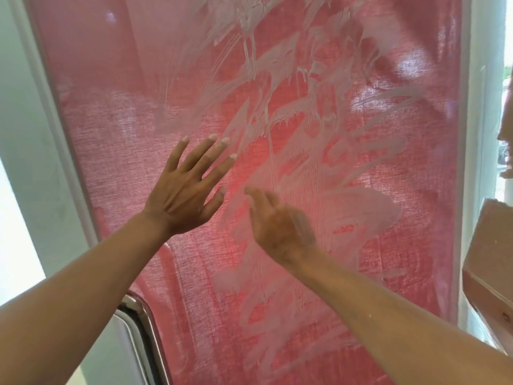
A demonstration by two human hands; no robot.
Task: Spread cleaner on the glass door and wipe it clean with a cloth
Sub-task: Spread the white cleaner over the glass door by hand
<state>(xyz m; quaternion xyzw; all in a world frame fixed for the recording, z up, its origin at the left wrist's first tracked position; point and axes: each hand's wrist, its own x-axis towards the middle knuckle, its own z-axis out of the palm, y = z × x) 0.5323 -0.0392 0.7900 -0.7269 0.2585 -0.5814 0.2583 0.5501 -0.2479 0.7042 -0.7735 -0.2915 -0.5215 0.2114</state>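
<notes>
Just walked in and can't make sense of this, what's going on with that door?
A person is smearing white cleaner over the glass door with bare hands. The left hand is spread flat with straight fingers; the right hand is blurred, apparently mid-swipe. Streaks cover the middle and right of the pane and are dripping. No cloth is in view.

2 bare forearms show, with no sleeve, glove, watch or ring on either. The left hand [183, 195] has short, pale nails. The right hand [280, 226] is blurred, with a whitish film along its outer edge.
</notes>
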